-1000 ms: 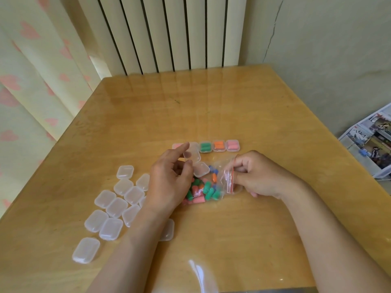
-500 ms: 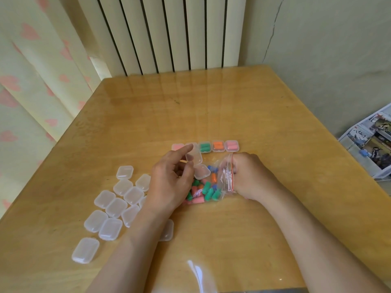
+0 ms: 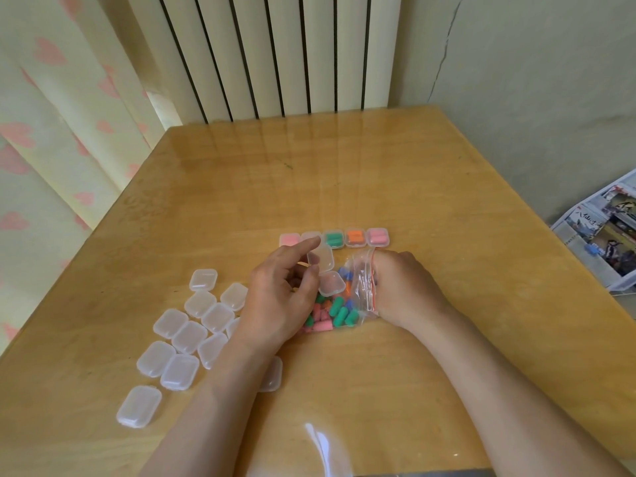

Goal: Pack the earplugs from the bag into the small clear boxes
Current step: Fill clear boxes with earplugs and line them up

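Wooden surface [image 3: 344, 187], with everything in its near half. Left of centre is a loose cluster of empty boxes [image 3: 186, 335], a dozen or so. All are closed, several touch, and one is partly under my left forearm. The zip bag [image 3: 363, 287] lies between my hands with its mouth open toward the right. Plenty of earplugs [image 3: 339, 315] are inside: green, pink, orange, blue. Just behind it is the filled row [image 3: 354, 238], five boxes side by side. Four plainly show colour inside; one is half hidden by my forefinger. My judgement: under a third done, with most boxes and most plugs left.

Left hand [image 3: 278, 301]: fingers pinch an open box [image 3: 330, 283], lid up, held over the bag. I can see nothing in it. Right hand [image 3: 402, 290]: fingers are pushed into the bag mouth and hidden by plastic. I can't tell whether they are apart or closed on a plug. Step in hand, my guess: fish out a pair and drop it in the open box.

Around: radiator [image 3: 275, 53] past the far edge, curtain [image 3: 51, 132] with pink hearts on the left, newspapers [image 3: 605, 242] beyond the right edge, off the surface. In the way: only the crinkled bag plastic, and the open box crowding the bag mouth.
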The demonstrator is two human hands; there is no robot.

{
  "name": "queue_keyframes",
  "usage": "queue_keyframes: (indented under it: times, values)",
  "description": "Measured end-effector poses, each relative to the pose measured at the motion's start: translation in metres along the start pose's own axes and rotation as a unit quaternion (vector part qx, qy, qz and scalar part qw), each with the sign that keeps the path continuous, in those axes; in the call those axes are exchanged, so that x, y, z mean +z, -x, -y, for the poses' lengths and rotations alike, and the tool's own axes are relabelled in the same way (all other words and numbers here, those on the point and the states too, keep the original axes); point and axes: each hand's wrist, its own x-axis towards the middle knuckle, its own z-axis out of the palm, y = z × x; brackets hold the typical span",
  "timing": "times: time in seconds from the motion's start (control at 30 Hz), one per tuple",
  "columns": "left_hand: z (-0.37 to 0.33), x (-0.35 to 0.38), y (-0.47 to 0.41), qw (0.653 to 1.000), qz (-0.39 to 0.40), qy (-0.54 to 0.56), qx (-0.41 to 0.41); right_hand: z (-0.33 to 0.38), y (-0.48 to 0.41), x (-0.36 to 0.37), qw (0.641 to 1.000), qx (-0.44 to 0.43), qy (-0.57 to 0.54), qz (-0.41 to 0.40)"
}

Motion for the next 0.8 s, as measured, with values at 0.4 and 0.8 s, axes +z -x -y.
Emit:
queue_keyframes:
  times: [0.4,0.8]
  values:
    - [0.004,0.001,-0.001,0.999,-0.003,-0.038,0.038,-0.007,-0.001,-0.001,0.997,-0.027,-0.065,0.021]
    - [0.003,0.001,-0.002,0.999,-0.013,-0.027,0.02,-0.008,0.004,-0.033,0.951,-0.033,-0.304,-0.049]
